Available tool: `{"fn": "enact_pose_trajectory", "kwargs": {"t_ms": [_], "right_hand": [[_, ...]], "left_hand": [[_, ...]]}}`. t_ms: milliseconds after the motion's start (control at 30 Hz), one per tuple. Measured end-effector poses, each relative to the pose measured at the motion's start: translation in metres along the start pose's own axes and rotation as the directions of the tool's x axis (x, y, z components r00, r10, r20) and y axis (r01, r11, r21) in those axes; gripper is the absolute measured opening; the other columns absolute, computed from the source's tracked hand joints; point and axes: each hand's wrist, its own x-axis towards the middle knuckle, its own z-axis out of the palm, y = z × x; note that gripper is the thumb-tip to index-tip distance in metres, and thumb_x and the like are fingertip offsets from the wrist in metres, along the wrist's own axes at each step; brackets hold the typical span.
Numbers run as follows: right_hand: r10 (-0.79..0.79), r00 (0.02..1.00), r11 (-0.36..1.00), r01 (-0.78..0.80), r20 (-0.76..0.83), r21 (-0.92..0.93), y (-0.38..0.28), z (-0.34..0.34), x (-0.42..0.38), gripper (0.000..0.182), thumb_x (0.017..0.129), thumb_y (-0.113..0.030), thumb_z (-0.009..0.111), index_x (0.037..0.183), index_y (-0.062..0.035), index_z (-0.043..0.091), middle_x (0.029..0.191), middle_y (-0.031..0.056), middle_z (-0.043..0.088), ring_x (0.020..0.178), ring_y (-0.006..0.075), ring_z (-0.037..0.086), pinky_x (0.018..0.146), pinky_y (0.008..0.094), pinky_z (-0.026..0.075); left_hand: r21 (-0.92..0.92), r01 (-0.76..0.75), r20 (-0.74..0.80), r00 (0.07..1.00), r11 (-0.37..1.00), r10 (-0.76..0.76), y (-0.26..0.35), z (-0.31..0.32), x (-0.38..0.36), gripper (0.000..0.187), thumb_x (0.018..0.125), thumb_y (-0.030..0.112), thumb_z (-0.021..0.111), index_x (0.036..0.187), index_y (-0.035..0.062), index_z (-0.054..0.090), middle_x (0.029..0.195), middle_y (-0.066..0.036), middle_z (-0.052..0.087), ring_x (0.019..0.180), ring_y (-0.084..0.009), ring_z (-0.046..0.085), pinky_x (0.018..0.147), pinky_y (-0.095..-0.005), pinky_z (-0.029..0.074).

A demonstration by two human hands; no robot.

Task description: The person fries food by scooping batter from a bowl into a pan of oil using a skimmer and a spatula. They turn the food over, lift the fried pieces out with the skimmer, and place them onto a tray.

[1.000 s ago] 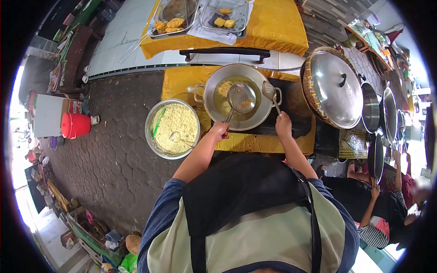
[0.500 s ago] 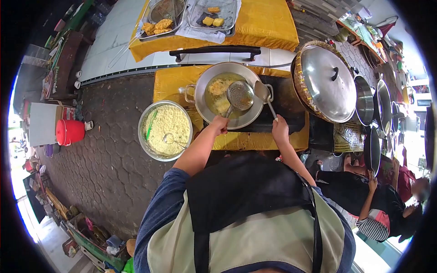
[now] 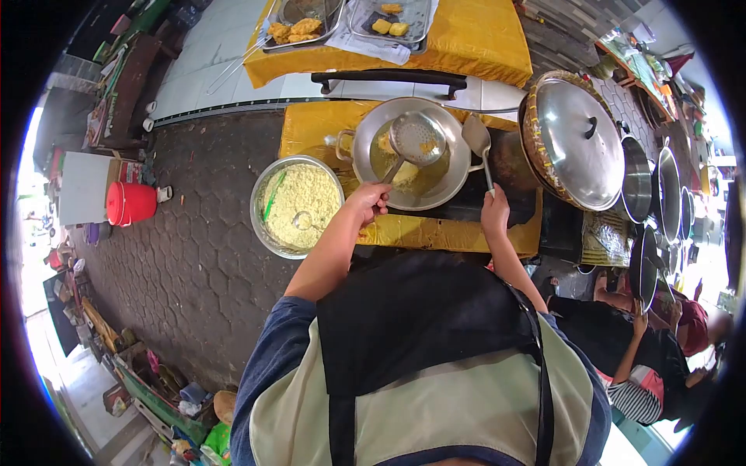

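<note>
A round, perforated metal skimmer [image 3: 418, 140] is over yellow oil [image 3: 427, 183] in a wide wok [image 3: 460, 147], gripped by your left hand [image 3: 367, 203]; your right hand [image 3: 495, 211] grasps a flat metal spatula [image 3: 476, 135]. Leftward, a round bowl [image 3: 255, 208] holds lumpy, pale batter [image 3: 309, 193].

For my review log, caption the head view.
Left hand holds a skimmer over the pan, right hand a spatula.

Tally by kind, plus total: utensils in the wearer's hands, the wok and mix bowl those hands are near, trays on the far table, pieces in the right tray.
Held utensils: 2 (skimmer, left hand; spatula, right hand)
Wok: 1
Bowl of pale mix: 1
Trays: 2 (left tray, right tray)
Yellow pieces, right tray: 3
Total: 9
</note>
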Motion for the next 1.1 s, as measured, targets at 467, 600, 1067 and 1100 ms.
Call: {"fn": "enact_pose_trajectory", "kwargs": {"t_ms": [467, 600, 1067, 1100], "right_hand": [[0.202, 0.888, 0.978, -0.159, 0.413, -0.137, -0.010, 0.038, 0.001, 0.033, 0.084, -0.015, 0.043, 0.112, 0.0021, 0.047, 0.107, 0.0222, 0.053, 0.098, 0.0359, 0.051, 0.083, 0.0410, 0.042], [0.097, 0.923, 0.988, -0.043, 0.371, -0.150, -0.017, 0.055, -0.002, 0.032, 0.085, -0.015, 0.044, 0.112, 0.0022, 0.046, 0.110, 0.0217, 0.050, 0.097, 0.0357, 0.051, 0.081, 0.0412, 0.044], [-0.004, 0.899, 0.944, 0.148, 0.438, -0.296, -0.007, 0.096, 0.005, 0.032, 0.084, -0.012, 0.046, 0.113, 0.0022, 0.043, 0.099, 0.0227, 0.052, 0.089, 0.0359, 0.054, 0.074, 0.0412, 0.047], [0.011, 0.897, 0.971, 0.097, 0.442, -0.220, -0.005, 0.097, 0.008, 0.033, 0.084, -0.012, 0.045, 0.113, 0.0029, 0.044, 0.102, 0.0234, 0.052, 0.092, 0.0363, 0.053, 0.076, 0.0415, 0.045]], "left_hand": [[-0.055, -0.157, 0.057, 0.986, 0.986, 0.160, 0.027, -0.026, -0.076, 0.010, 0.084, 0.015, 0.052, 0.083, 0.0086, 0.044, 0.064, 0.002, 0.043, 0.046, -0.0058, 0.035, 0.043, -0.0234, 0.033], [-0.093, -0.161, 0.070, 0.983, 0.983, 0.167, 0.026, -0.028, -0.082, 0.011, 0.083, 0.016, 0.054, 0.081, 0.0084, 0.045, 0.063, 0.002, 0.042, 0.046, -0.0062, 0.035, 0.041, -0.0243, 0.034], [-0.169, -0.167, 0.101, 0.977, 0.971, 0.185, 0.028, -0.026, -0.098, 0.014, 0.083, 0.016, 0.054, 0.081, 0.0082, 0.043, 0.064, 0.001, 0.041, 0.046, -0.0058, 0.034, 0.040, -0.0230, 0.033], [-0.171, -0.164, 0.104, 0.978, 0.972, 0.183, 0.028, -0.027, -0.097, 0.014, 0.083, 0.016, 0.054, 0.081, 0.0082, 0.043, 0.064, 0.001, 0.041, 0.046, -0.0057, 0.034, 0.040, -0.0228, 0.032]]}}
